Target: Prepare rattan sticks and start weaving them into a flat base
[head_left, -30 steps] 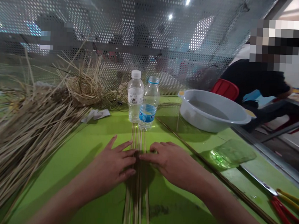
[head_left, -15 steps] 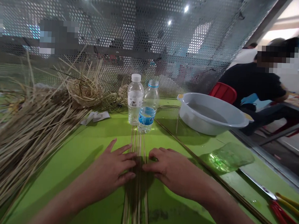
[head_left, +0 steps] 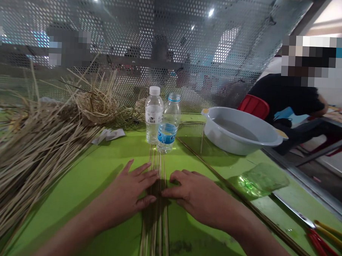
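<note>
Several long, thin straw-like strips point(head_left: 154, 236) lie side by side on the green tabletop point(head_left: 100, 189), running away from me. From the left, my left hand point(head_left: 131, 188) rests over them with its fingers spread. My right hand point(head_left: 198, 195) is at their right edge, fingers bent and thumb apart from the index finger; I see nothing held in it. At the far ends of the strips stand a white-capped plastic bottle point(head_left: 153, 118) and, partly in front of it, an uncapped bottle with a blue label point(head_left: 167, 134).
A big pile of strips point(head_left: 45, 149) and a woven basket point(head_left: 95, 107) with loose ends are at left. On the right are a grey-white basin point(head_left: 232, 142), a long thin stick point(head_left: 211, 167), a green transparent container point(head_left: 262, 181) and red-and-yellow-handled scissors point(head_left: 311, 222). A person point(head_left: 286, 91) sits beyond.
My left hand's fingers have shifted slightly over the strips, its index and middle fingers reaching a little farther right. My right hand looks almost unmoved. The view has tilted very slightly.
</note>
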Available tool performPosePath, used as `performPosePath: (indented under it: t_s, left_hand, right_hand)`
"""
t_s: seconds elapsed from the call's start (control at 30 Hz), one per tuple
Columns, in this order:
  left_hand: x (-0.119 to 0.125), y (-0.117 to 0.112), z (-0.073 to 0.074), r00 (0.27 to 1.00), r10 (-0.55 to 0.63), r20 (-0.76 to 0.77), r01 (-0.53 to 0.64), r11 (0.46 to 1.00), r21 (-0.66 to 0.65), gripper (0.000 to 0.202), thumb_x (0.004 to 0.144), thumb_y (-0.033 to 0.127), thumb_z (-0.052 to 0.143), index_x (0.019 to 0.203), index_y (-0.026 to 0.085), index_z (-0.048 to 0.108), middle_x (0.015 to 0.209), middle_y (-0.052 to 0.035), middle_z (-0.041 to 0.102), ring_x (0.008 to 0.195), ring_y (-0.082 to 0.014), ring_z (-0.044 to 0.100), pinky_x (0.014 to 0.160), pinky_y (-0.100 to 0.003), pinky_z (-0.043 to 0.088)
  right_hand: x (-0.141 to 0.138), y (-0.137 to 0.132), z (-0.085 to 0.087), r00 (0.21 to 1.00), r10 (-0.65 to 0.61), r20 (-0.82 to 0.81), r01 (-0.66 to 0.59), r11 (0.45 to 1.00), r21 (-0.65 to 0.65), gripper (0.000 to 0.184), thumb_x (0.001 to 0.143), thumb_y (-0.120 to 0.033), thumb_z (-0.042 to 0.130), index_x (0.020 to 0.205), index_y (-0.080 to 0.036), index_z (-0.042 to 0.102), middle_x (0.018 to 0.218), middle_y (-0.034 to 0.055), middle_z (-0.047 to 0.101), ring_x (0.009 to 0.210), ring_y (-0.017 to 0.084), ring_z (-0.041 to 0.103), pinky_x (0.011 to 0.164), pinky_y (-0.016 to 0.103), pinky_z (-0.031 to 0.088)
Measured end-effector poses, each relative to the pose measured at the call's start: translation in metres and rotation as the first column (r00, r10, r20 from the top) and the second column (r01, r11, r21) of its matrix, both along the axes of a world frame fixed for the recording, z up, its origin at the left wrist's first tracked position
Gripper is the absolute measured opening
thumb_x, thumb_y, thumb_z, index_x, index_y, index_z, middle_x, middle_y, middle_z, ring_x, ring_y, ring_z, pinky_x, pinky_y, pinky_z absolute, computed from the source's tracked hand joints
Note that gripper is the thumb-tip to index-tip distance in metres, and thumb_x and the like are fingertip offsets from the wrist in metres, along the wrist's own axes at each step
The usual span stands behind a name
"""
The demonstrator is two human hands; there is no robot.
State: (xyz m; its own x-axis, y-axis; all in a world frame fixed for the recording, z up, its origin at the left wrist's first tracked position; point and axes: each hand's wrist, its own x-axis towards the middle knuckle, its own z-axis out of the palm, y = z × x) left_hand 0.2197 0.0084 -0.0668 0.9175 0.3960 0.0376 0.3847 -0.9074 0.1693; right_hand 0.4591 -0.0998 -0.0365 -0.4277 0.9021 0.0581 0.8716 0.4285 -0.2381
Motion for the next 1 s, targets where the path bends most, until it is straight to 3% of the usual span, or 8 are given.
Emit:
performPosePath:
  t_s: [0.27, 0.37, 0.47, 0.53, 0.63, 0.77, 0.87, 1.0]
  left_hand:
    - [0.010, 0.000, 0.004, 1.000, 0.007, -0.018, -0.007, 1.000, 0.001, 0.050, 0.102, 0.052, 0.043, 0.146, 0.028, 0.046, 0.158, -0.0032, 0.043, 0.151, -0.0293, 0.028, 0.124, -0.062, 0.004]
    - [0.014, -0.001, 0.005, 0.999, 0.027, -0.021, -0.027, 1.000, -0.013, 0.049, 0.100, 0.043, 0.051, 0.145, 0.026, 0.045, 0.157, -0.0053, 0.044, 0.151, -0.0302, 0.028, 0.123, -0.065, 0.006]
    - [0.017, -0.003, 0.006, 0.998, 0.059, -0.024, -0.060, 0.998, -0.037, 0.046, 0.100, 0.049, 0.048, 0.139, 0.023, 0.051, 0.155, -0.0086, 0.048, 0.150, -0.0322, 0.030, 0.122, -0.069, 0.005]
    - [0.018, -0.004, 0.007, 0.997, 0.070, -0.019, -0.071, 0.996, -0.049, 0.047, 0.100, 0.053, 0.046, 0.134, 0.022, 0.055, 0.153, -0.0097, 0.050, 0.149, -0.0324, 0.031, 0.122, -0.068, 0.004]
    - [0.019, -0.004, 0.009, 0.998, 0.059, 0.004, -0.058, 0.996, -0.065, 0.046, 0.101, 0.055, 0.044, 0.128, 0.022, 0.058, 0.152, -0.0083, 0.051, 0.149, -0.0318, 0.032, 0.123, -0.067, 0.003]
    - [0.019, -0.003, 0.011, 0.999, 0.054, 0.006, -0.054, 0.996, -0.070, 0.050, 0.101, 0.060, 0.039, 0.127, 0.023, 0.059, 0.154, -0.0074, 0.049, 0.150, -0.0319, 0.030, 0.122, -0.069, 0.004]
    - [0.018, -0.002, 0.011, 0.998, 0.054, -0.010, -0.054, 0.997, -0.060, 0.053, 0.100, 0.062, 0.037, 0.126, 0.022, 0.060, 0.153, -0.0086, 0.051, 0.150, -0.0320, 0.030, 0.121, -0.069, 0.005]
    - [0.016, -0.001, 0.006, 0.998, 0.063, 0.005, -0.063, 0.997, -0.047, 0.057, 0.100, 0.063, 0.033, 0.132, 0.023, 0.058, 0.152, -0.0080, 0.052, 0.149, -0.0314, 0.032, 0.122, -0.068, 0.006]
  right_hand:
    - [0.000, 0.003, 0.005, 0.999, -0.004, -0.050, 0.002, 0.999, -0.038, 0.031, 0.091, -0.012, 0.063, 0.112, -0.035, 0.072, 0.107, 0.0017, 0.064, 0.093, 0.019, 0.060, 0.080, 0.034, 0.040]
    - [0.003, 0.011, 0.007, 0.977, -0.095, -0.191, 0.093, 0.995, -0.020, 0.022, 0.091, -0.011, 0.061, 0.104, -0.025, 0.071, 0.101, 0.0029, 0.066, 0.093, 0.019, 0.061, 0.082, 0.034, 0.044]
    - [0.013, 0.029, 0.002, 0.856, -0.321, -0.405, 0.373, 0.926, 0.055, 0.013, 0.092, -0.020, 0.062, 0.104, -0.021, 0.066, 0.106, 0.0065, 0.066, 0.096, 0.022, 0.063, 0.082, 0.037, 0.048]
    - [0.019, 0.046, -0.006, 0.746, -0.400, -0.533, 0.507, 0.859, 0.066, 0.035, 0.087, -0.032, 0.069, 0.120, -0.021, 0.059, 0.122, 0.0110, 0.061, 0.105, 0.027, 0.062, 0.087, 0.043, 0.050]
    - [0.022, 0.075, -0.020, 0.606, -0.355, -0.712, 0.490, 0.871, -0.017, 0.076, 0.077, -0.047, 0.078, 0.141, -0.023, 0.044, 0.143, 0.0152, 0.051, 0.124, 0.033, 0.054, 0.102, 0.051, 0.045]
    - [0.012, 0.108, -0.034, 0.472, -0.291, -0.832, 0.465, 0.884, -0.046, 0.099, 0.063, -0.049, 0.085, 0.145, -0.019, 0.038, 0.145, 0.0172, 0.050, 0.133, 0.033, 0.049, 0.113, 0.051, 0.037]
    - [0.007, 0.124, -0.039, 0.394, -0.326, -0.859, 0.488, 0.867, -0.105, 0.093, 0.060, -0.046, 0.087, 0.139, -0.021, 0.044, 0.133, 0.0141, 0.062, 0.121, 0.031, 0.060, 0.105, 0.049, 0.045]
    - [0.010, 0.130, -0.041, 0.406, -0.373, -0.834, 0.568, 0.818, -0.089, 0.063, 0.067, -0.041, 0.084, 0.122, -0.022, 0.058, 0.112, 0.0091, 0.073, 0.104, 0.029, 0.068, 0.094, 0.045, 0.052]
